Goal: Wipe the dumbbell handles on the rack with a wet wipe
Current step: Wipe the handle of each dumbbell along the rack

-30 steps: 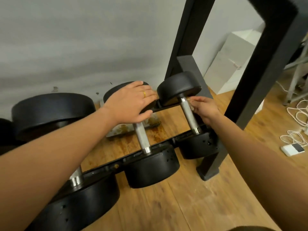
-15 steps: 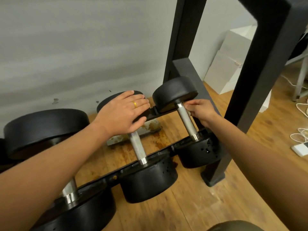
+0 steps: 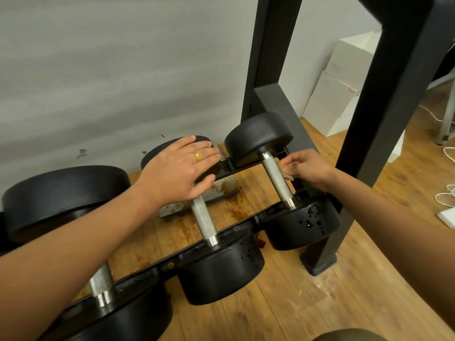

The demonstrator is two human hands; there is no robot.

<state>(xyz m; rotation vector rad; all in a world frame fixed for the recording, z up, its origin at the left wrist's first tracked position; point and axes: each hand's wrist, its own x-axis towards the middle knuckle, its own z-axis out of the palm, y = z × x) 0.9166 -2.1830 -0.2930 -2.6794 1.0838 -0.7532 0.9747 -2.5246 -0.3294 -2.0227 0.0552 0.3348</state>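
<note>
Wiping the end dumbbell's handle, with the neighbouring dumbbell as a prop.
We see the right hand (image 3: 307,168) pinching a crumpled, brownish wet wipe (image 3: 286,172) against the right side of the knurled steel handle (image 3: 277,179), near its far end. This small black dumbbell sits at the right end of the low black metal rack (image 3: 246,225). The left hand (image 3: 179,168) lies flat on the far head of the middle black dumbbell (image 3: 154,156), fingers straight and grasping nothing (we judge it a brace for leaning down).

Black dumbbells (image 3: 221,271) with knurled silver handles (image 3: 204,217) across a low black rack (image 3: 246,223); crumpled wipe (image 3: 287,171) at the rightmost handle (image 3: 277,179).
</note>
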